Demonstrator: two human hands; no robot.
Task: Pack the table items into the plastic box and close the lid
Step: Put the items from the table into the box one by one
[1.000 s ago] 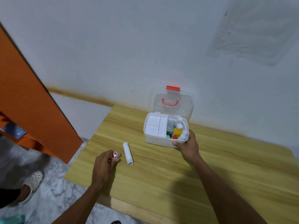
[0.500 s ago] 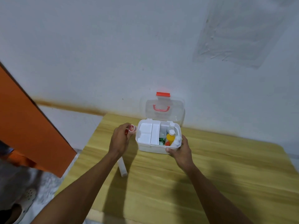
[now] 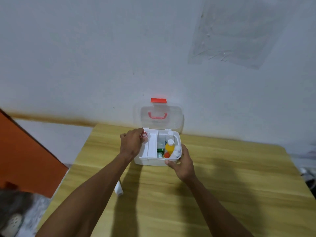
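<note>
The left hand (image 3: 131, 144) pinches a small red-capped vial (image 3: 144, 134) over the plastic box's (image 3: 153, 160) left tray; the right hand (image 3: 182, 164) grips its near right corner.

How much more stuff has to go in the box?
Bottles, like the yellow bottle, already sit in the plastic box. The left hand holds a small red-capped item over the box's left side; the right hand steadies the box. Left: the white tube on the table, then the open lid.

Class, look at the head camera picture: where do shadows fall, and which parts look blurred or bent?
Head view: arm shadows stretch across the yellow wooden table; the lower-left floor corner is motion-blurred; the wide lens bows the table's far edge; the white plastic box stays fairly sharp.
</note>
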